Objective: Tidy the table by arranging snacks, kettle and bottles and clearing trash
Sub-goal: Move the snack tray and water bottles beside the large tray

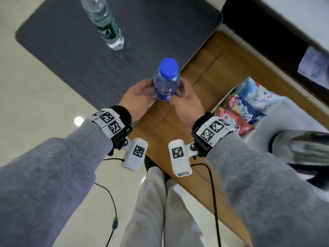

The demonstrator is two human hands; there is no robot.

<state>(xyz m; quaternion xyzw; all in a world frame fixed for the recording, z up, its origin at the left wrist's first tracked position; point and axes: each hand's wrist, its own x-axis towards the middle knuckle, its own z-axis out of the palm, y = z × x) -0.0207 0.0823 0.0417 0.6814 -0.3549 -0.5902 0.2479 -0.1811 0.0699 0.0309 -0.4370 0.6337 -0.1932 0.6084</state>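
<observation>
Both hands closed round one small bottle (166,82); left hand (138,98) on its left flank, right hand (187,102) on its right, fingers curled about the body; bottle upright, blue cap (169,67) on, held over the edge where dark table (71,56) meets wood surface (201,82); risk, as I judged it: thin plastic could buckle or slip if one hand let go early, and a base set half on that edge might tip; contents unclear, looked near empty; second bottle (106,25) stood well apart on the table, clear, water level not readable; snack packets (243,106) lay to the right; kettle (302,147) blurred at right, contents hidden.
</observation>
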